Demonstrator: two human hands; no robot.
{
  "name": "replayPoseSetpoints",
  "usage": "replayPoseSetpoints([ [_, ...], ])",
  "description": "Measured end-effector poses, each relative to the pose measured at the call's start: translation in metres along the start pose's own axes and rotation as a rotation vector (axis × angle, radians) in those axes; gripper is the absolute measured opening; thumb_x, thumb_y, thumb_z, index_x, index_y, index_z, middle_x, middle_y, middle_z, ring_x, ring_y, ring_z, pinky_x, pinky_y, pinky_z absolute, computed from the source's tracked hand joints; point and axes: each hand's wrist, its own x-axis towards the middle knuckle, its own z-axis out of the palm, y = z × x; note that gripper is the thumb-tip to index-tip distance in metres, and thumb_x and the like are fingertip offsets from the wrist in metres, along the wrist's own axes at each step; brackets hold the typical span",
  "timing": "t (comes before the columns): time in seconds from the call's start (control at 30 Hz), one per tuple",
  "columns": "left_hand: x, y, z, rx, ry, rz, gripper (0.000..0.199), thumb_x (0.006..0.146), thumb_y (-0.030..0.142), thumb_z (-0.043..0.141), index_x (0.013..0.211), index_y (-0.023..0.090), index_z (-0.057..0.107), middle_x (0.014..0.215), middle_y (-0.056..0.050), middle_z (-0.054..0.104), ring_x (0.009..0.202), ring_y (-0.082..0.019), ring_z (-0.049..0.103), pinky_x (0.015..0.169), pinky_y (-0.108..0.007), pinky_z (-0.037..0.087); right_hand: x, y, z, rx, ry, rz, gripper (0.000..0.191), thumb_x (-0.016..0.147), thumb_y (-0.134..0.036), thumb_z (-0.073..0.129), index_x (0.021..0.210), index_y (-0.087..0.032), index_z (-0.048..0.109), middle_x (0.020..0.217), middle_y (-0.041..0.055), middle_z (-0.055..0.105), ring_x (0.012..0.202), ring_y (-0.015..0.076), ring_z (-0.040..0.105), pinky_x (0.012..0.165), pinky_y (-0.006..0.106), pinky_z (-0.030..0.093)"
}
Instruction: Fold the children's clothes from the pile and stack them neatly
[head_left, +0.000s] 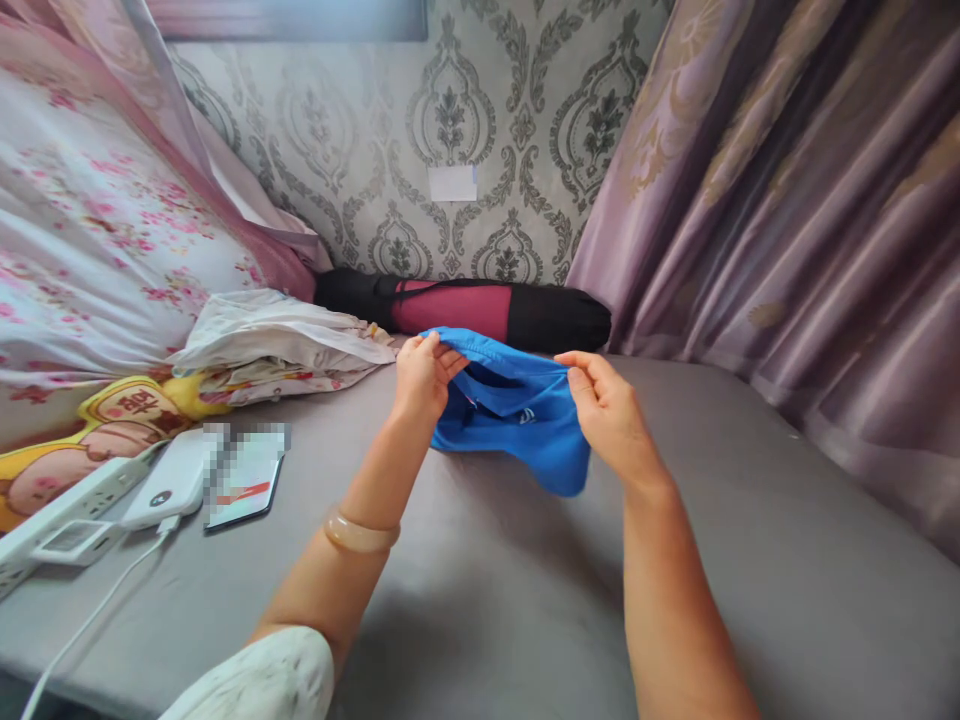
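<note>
A blue garment (510, 420) with a small white logo hangs between my hands above the grey surface. Its upper edge is pulled wide, so a dark opening shows; the kind of garment is not clear. At the left end of that edge, my left hand (426, 378) pinches the cloth between thumb and fingers. My right hand (609, 405) is closed on the opposite end, thumb on the near side. The lower part of the cloth droops towards the right.
On the left of the grey surface (750, 520) lie a white power strip (64, 515), a white power bank (176, 480) with a cable and a phone (246, 480). Behind are folded cloth (277, 335), a yellow cushion (112, 425) and a long black-and-red bag (457, 308) along the wall.
</note>
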Motion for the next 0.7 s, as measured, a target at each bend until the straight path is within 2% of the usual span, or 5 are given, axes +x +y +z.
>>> replayPoseSetpoints([
  [0.13,-0.008,-0.027,0.003,-0.067,0.079,-0.183,0.015,0.086,0.011,0.043,0.073,0.018,0.046,0.057,0.000,0.059,0.051,-0.013,0.062,0.068,-0.030,0.056,-0.009,-0.009,-0.015,-0.013,-0.121,0.006,0.032,0.088,-0.045,0.058,0.114,-0.026,0.064,0.065,-0.0041,0.050,0.057,0.0120,0.046,0.057,0.025,0.039],
  [0.27,-0.007,-0.057,0.001,-0.202,0.154,-0.390,0.022,0.083,0.003,0.038,0.068,0.018,0.047,0.053,-0.001,0.056,0.051,-0.013,0.061,0.065,-0.027,0.055,-0.008,0.014,-0.007,-0.099,-0.258,0.059,0.027,0.084,-0.044,0.062,0.099,-0.023,0.070,0.057,-0.0057,0.045,0.052,0.0105,0.041,0.053,0.024,0.035],
  [0.37,-0.002,-0.073,-0.004,-0.267,0.179,-0.457,0.023,0.080,0.000,0.039,0.070,0.019,0.047,0.056,-0.001,0.058,0.056,-0.013,0.064,0.067,-0.027,0.056,-0.004,0.030,-0.001,-0.156,-0.286,0.083,0.027,0.086,-0.044,0.057,0.090,-0.021,0.072,0.059,-0.0032,0.053,0.053,0.0115,0.046,0.053,0.025,0.037],
  [0.57,0.005,-0.081,-0.009,-0.255,0.181,-0.463,0.021,0.079,0.000,0.042,0.072,0.019,0.048,0.061,-0.001,0.062,0.060,-0.013,0.066,0.067,-0.025,0.056,0.001,0.064,0.009,-0.184,-0.225,-0.008,0.027,0.084,-0.035,0.059,0.105,-0.021,0.068,0.109,0.0077,0.066,0.101,0.0205,0.062,0.091,0.035,0.046],
  [0.7,0.002,-0.076,-0.006,-0.235,0.152,-0.472,0.020,0.078,0.000,0.045,0.071,0.019,0.048,0.060,-0.001,0.062,0.058,-0.012,0.065,0.066,-0.025,0.056,-0.001,0.090,0.024,-0.027,-0.378,0.074,0.044,0.082,-0.027,0.060,0.125,-0.021,0.058,0.129,0.0088,0.060,0.122,0.0208,0.053,0.107,0.038,0.038],
])
